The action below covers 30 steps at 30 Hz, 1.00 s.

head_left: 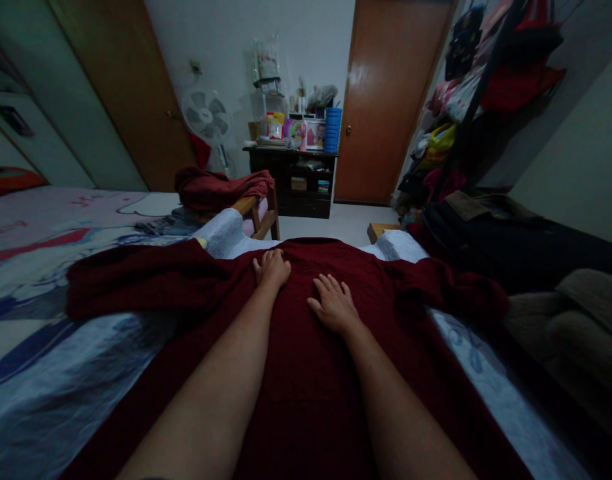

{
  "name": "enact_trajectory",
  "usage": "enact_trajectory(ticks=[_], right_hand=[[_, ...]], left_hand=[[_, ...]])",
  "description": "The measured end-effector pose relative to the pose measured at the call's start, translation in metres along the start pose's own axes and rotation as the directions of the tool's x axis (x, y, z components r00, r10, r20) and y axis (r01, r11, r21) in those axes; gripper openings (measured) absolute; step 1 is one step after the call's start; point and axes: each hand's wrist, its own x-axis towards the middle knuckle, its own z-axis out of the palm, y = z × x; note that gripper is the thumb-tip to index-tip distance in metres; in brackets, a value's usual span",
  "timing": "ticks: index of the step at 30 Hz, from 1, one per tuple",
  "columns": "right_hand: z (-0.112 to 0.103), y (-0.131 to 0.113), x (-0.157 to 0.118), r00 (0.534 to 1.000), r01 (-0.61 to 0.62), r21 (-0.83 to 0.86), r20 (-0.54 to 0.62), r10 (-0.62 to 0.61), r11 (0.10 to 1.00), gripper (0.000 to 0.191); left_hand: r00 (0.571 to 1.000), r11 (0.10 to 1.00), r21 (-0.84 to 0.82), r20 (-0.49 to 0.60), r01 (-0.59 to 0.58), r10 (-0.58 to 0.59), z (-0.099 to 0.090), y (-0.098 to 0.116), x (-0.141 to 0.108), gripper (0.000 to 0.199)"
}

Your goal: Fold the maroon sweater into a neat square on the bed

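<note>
A dark red long-sleeved garment [306,373] lies spread out in front of me, its neckline at the far end and its sleeves stretched to both sides. My left hand [273,268] rests on its upper part near the left shoulder, fingers a little bent and apart. Flat on the cloth right of the middle lies my right hand [335,303], palm down with the fingers spread. Neither hand holds anything. Beneath the garment is a pale blue-grey cover [136,353], showing at both sides.
On the left is a bed with a printed sheet [51,227]. A reddish folded cloth [226,190] hangs over a wooden frame [266,217]. Dark clothing [516,233] and a brown fleecy cloth [571,333] are piled at right. A black cabinet [291,200] and fan [206,115] stand beyond.
</note>
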Motion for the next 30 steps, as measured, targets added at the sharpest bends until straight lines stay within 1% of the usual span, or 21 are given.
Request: enact_trajectory(ticks=[2, 5, 7, 10, 14, 18, 23, 26, 30], right_hand=[[0.000, 0.000, 0.000, 1.000, -0.001, 0.006, -0.003, 0.001, 1.000, 0.061], [0.000, 0.000, 0.000, 1.000, 0.001, 0.013, -0.004, -0.001, 1.000, 0.061], [0.000, 0.000, 0.000, 1.000, 0.002, 0.017, -0.009, -0.002, 1.000, 0.061], [0.000, 0.000, 0.000, 1.000, 0.006, 0.026, -0.026, -0.005, 1.000, 0.061], [0.000, 0.000, -0.001, 1.000, 0.005, 0.028, -0.029, -0.004, 1.000, 0.060], [0.000, -0.001, -0.001, 1.000, 0.005, 0.033, -0.026, -0.004, 0.999, 0.061], [-0.001, 0.000, -0.001, 1.000, 0.006, 0.046, -0.028, -0.005, 0.999, 0.061], [-0.001, 0.000, -0.001, 1.000, 0.004, 0.048, -0.023, -0.003, 0.999, 0.060], [0.000, 0.000, -0.001, 1.000, 0.005, 0.045, -0.028, -0.004, 0.999, 0.060]], left_hand=[[0.997, 1.000, -0.003, -0.076, -0.002, 0.001, -0.004, -0.003, 0.000, 0.036], [0.976, 1.000, 0.028, -0.218, -0.001, 0.007, -0.009, -0.009, 0.003, 0.042], [0.969, 0.998, 0.063, -0.247, 0.024, -0.008, -0.011, -0.013, 0.005, 0.046], [0.975, 0.990, 0.109, -0.213, 0.094, -0.069, -0.011, -0.019, 0.009, 0.050], [0.979, 0.984, 0.098, -0.153, 0.152, -0.136, -0.014, -0.024, 0.012, 0.051], [0.978, 0.981, 0.091, -0.137, 0.172, -0.159, -0.021, -0.028, 0.014, 0.042], [0.964, 0.960, 0.137, -0.142, 0.246, -0.226, -0.027, -0.031, 0.017, 0.036], [0.963, 0.957, 0.141, -0.126, 0.255, -0.238, -0.030, -0.035, 0.018, 0.035], [0.971, 0.963, 0.147, -0.109, 0.227, -0.213, -0.035, -0.037, 0.020, 0.032]])
